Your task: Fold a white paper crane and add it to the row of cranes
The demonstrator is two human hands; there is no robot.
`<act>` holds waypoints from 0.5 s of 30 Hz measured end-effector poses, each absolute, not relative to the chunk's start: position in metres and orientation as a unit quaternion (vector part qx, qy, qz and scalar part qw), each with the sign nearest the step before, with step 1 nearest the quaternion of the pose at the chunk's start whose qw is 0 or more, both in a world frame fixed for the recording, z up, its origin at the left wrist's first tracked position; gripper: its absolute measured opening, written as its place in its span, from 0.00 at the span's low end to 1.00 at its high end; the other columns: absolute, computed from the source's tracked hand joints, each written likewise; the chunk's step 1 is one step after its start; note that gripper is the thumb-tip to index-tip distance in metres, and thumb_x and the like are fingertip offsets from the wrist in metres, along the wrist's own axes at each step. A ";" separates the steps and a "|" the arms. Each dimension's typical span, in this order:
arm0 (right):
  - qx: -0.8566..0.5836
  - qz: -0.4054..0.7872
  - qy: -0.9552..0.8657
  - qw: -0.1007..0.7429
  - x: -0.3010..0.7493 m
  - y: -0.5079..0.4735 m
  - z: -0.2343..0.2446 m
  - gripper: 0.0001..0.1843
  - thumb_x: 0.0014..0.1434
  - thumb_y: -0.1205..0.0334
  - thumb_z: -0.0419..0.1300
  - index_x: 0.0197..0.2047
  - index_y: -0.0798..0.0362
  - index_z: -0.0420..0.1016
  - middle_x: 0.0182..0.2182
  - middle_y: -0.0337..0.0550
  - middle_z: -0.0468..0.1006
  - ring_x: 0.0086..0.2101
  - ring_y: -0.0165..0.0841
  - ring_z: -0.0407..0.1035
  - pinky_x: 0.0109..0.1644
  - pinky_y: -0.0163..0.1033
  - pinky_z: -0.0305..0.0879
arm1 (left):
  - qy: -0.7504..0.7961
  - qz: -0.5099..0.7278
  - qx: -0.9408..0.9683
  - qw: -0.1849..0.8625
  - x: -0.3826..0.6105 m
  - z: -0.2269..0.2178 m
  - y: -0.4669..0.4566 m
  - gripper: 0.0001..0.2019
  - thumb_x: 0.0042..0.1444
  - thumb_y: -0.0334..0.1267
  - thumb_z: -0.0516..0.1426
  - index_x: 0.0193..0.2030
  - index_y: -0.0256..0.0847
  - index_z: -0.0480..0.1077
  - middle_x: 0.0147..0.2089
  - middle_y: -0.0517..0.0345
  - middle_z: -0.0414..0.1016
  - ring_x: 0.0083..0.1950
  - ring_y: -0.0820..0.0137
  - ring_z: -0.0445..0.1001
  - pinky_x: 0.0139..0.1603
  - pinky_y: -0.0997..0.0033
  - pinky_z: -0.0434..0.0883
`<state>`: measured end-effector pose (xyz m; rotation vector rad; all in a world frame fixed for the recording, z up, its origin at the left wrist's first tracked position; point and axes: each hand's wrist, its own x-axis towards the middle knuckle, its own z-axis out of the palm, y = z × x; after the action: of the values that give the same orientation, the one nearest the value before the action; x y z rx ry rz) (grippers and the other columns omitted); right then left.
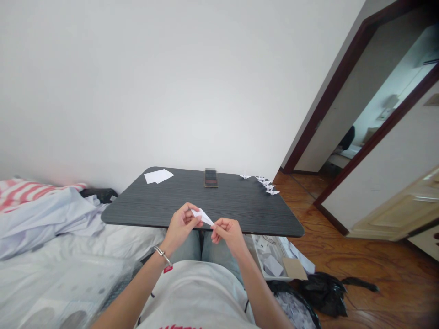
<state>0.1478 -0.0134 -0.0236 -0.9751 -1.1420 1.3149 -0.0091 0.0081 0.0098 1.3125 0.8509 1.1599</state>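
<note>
- Right hand: fingertips pinched on the narrow tip of the folded paper, at the six o'clock edge of the desk.
- Left hand: pinching its wider end; light, even pressure should keep creases crisp.
- Two o'clock: white paper figures.

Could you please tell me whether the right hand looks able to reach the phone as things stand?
Probably yes: nothing seems to stand between the right hand and the phone on the table, though it would likely need to release the folded paper, which the left hand also holds.
</note>
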 end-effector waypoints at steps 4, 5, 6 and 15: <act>-0.406 0.557 -0.487 0.536 0.151 -0.014 -0.022 0.08 0.44 0.61 0.62 0.23 0.58 0.73 0.14 0.37 0.73 0.13 0.25 0.65 0.17 0.28 0.63 | 0.362 0.498 0.556 0.559 -0.010 0.010 0.009 0.13 0.43 0.37 0.60 0.33 0.37 0.61 0.25 0.62 0.73 0.25 0.74 0.73 0.31 0.73 0.72; -0.404 0.559 -0.490 0.533 0.152 -0.014 -0.021 0.08 0.45 0.61 0.61 0.23 0.58 0.73 0.14 0.37 0.73 0.14 0.25 0.65 0.17 0.28 0.63 | 0.362 0.498 0.555 0.559 -0.011 0.010 0.010 0.13 0.43 0.37 0.60 0.33 0.37 0.60 0.24 0.62 0.73 0.25 0.75 0.73 0.31 0.73 0.72; -0.402 0.562 -0.492 0.530 0.152 -0.014 -0.020 0.08 0.45 0.61 0.61 0.24 0.58 0.73 0.14 0.37 0.73 0.14 0.25 0.66 0.18 0.28 0.63 | 0.362 0.499 0.555 0.559 -0.011 0.010 0.010 0.13 0.43 0.37 0.60 0.33 0.37 0.60 0.24 0.62 0.73 0.25 0.75 0.73 0.31 0.73 0.72; -0.380 0.585 -0.497 0.516 0.156 -0.016 -0.015 0.13 0.46 0.55 0.60 0.28 0.58 0.74 0.16 0.40 0.75 0.16 0.26 0.68 0.19 0.29 0.65 | 0.365 0.508 0.555 0.548 -0.015 0.010 0.011 0.13 0.44 0.37 0.60 0.34 0.37 0.60 0.26 0.61 0.74 0.26 0.74 0.73 0.31 0.73 0.71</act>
<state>0.1564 -0.0158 -0.0155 -0.9115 -1.1947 1.4043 -0.0146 0.0109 0.0100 1.3141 0.8658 1.2043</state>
